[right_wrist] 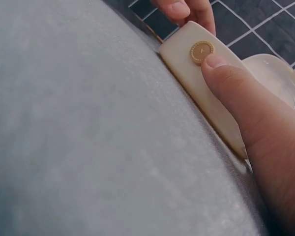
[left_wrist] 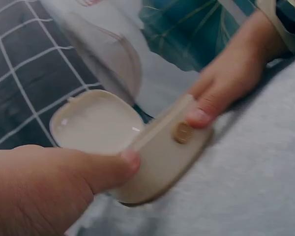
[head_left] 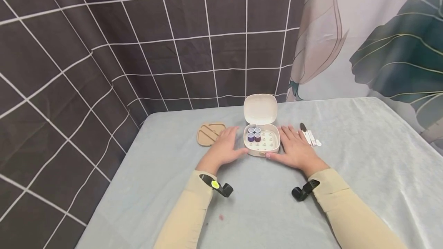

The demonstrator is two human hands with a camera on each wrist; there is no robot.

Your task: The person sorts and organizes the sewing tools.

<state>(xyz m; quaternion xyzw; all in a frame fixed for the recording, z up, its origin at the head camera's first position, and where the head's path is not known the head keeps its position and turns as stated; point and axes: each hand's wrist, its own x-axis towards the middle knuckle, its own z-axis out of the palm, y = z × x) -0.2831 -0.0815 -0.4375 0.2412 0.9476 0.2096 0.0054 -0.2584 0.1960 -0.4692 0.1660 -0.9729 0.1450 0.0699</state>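
A cream sewing box [head_left: 262, 152] stands on the cloth with its lid [head_left: 260, 109] raised. Several purple, blue and dark red thread spools [head_left: 257, 137] sit on pegs at the back left of its tray. My left hand [head_left: 223, 147] lies at the box's left, its thumb tip touching the front left corner and its fingers extended beside the side wall. At the right, my right hand [head_left: 295, 151] rests against the box, fingers straight along the side and thumb on the front next to the round tan button [right_wrist: 202, 52].
Left of the box lies a tan compartment tray [head_left: 206, 133], partly behind my left hand. Beyond my right hand are a dark-tipped tool [head_left: 303, 127] and small white items [head_left: 314, 140]. A light blue cloth [head_left: 256, 210] covers the table; a dark grid curtain [head_left: 180, 57] hangs behind it.
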